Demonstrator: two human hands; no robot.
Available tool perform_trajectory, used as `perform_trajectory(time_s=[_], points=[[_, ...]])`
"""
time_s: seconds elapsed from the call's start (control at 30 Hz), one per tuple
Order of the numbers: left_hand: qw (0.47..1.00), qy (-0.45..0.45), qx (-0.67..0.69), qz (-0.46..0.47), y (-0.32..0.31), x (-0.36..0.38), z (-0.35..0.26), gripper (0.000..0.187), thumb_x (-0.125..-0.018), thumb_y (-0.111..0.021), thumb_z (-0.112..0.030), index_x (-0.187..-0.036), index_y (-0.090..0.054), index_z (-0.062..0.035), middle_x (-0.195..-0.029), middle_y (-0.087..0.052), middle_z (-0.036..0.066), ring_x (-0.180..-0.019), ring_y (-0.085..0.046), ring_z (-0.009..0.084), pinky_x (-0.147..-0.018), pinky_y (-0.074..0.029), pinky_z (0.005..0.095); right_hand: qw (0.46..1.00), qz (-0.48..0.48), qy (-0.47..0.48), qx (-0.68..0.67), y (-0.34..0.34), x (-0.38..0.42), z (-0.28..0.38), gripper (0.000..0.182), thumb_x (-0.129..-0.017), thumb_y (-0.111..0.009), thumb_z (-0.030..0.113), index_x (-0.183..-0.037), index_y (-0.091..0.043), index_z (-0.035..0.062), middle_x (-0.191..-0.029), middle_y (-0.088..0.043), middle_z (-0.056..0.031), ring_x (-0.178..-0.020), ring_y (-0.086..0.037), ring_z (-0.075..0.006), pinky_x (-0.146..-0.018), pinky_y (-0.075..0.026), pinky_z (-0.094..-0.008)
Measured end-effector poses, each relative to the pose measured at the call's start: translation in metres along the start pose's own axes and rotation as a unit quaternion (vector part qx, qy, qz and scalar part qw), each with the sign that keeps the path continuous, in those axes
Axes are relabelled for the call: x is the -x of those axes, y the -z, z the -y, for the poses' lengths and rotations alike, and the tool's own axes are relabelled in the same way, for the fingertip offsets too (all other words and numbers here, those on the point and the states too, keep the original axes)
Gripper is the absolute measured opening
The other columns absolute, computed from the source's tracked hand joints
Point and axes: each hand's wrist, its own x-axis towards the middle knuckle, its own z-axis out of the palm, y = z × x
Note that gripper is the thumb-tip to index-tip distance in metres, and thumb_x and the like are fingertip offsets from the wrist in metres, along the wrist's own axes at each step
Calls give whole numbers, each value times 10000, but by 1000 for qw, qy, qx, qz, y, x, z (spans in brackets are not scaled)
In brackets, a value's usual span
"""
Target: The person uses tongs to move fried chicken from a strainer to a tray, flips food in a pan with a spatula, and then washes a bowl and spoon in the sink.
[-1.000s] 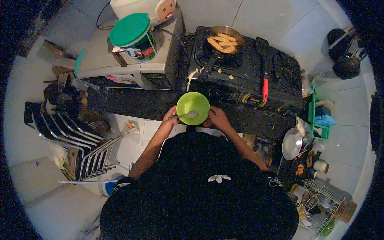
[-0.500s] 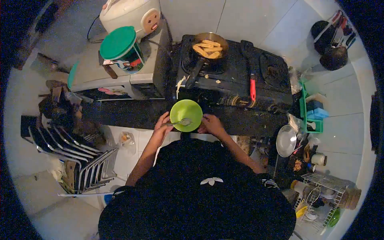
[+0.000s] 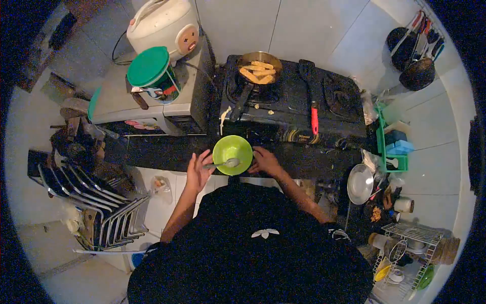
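Note:
A lime-green bowl (image 3: 226, 147) rests at the counter's front edge, just before my body. Inside it lies the head of a metal spoon (image 3: 232, 162), whose handle sticks out over the left rim. My left hand (image 3: 199, 169) is beside that rim with its fingers apart, close to the spoon's handle and holding nothing. On the opposite side, my right hand (image 3: 264, 161) has its fingers around the bowl's right rim. Behind the bowl, a small pan (image 3: 277, 65) with several yellow-brown strips stands on the black stove (image 3: 291, 109).
A red-handled spatula (image 3: 314, 119) lies across the stove. At the left are an oven (image 3: 179, 111), a green-lidded tub (image 3: 149, 68) and a rice cooker (image 3: 162, 28). A metal plate (image 3: 360, 184) and a wire rack (image 3: 415, 232) stand to the right; folded metal chairs (image 3: 121, 218) are lower left.
My left hand has come off the bowl and its fingers have spread. The whole scene sits slightly lower in view, as the camera has tilted.

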Motion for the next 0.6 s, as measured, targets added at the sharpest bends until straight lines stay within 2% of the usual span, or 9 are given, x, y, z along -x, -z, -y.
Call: perform_trajectory(time_s=[0.03,0.07,0.13,0.2,0.33,0.43,0.5,0.53,0.6], points=[[998,12,50,34,-4,-3,2,695,-952,-345,-575,-1386,-377,-32,-1348,-509,144,-1249,-458,248,-1040,-347,402,1000,0,3,1,-3,-1,4,378,-994,-446,231,-1300,-446,8,-943,-633,-221,-658,-677,-326,-600,-596,-404],[996,14,89,25,-11,-5,5,703,-953,-335,-584,-1360,-404,-15,-1325,-523,145,-1209,-489,250,-1024,-373,385,998,-10,37,53,-6,-1,7,386,-993,-446,251,-1300,-459,17,-982,-636,-219,-717,-681,-327,-641,-591,-402],[996,20,85,28,-11,-12,8,698,-954,-333,-586,-1351,-417,-18,-1323,-526,138,-1200,-498,245,-1017,-380,382,991,-22,74,106,-5,-5,7,394,-992,-447,271,-1300,-472,26,-1022,-639,-217,-776,-684,-328,-682,-585,-401],[998,32,54,26,-9,-15,10,696,-956,-317,-593,-1348,-429,-28,-1331,-526,118,-1204,-500,226,-1015,-381,373,916,-77,159,359,-1,-14,-2,425,-988,-448,327,-1280,-508,24,-1085,-641,-197,-918,-669,-314,-764,-557,-390],[999,25,-34,5,-20,-12,7,744,-957,-270,-610,-1391,-386,-17,-1360,-507,114,-1237,-480,219,-1028,-365,364,940,-94,107,311,-8,5,21,455,-984,-445,370,-1259,-532,18,-1102,-639,-192,-1007,-644,-291,-825,-524,-387],[999,20,-22,31,-11,-16,7,753,-960,-250,-610,-1402,-371,-13,-1367,-500,123,-1253,-470,222,-1037,-357,365,912,-126,156,359,-6,11,25,465,-983,-453,373,-1269,-522,13,-1105,-638,-194,-979,-652,-301,-764,-560,-384],[998,36,-5,51,-16,-17,4,753,-965,-233,-604,-1405,-365,-8,-1369,-496,129,-1259,-464,223,-1060,-335,372,935,-123,156,295,4,-7,-8,433,-985,-465,325,-1281,-512,12,-1105,-635,-182,-947,-661,-276,-683,-594,-368],[996,43,29,69,-16,-19,8,744,-969,-230,-598,-1404,-369,-11,-1383,-482,126,-1269,-452,220,-1072,-320,378,934,-125,154,296,0,-1,-2,433,-985,-465,325,-1281,-512,12,-1105,-635,-182,-947,-661,-276,-683,-594,-368],[993,50,63,91,-18,-22,12,736,-972,-227,-592,-1403,-373,-14,-1396,-468,124,-1279,-441,218,-1084,-305,385,972,-63,72,213,-12,11,22,407,-984,-479,264,-1290,-499,-4,-1104,-628,-166,-933,-661,-243,-624,-609,-352]])
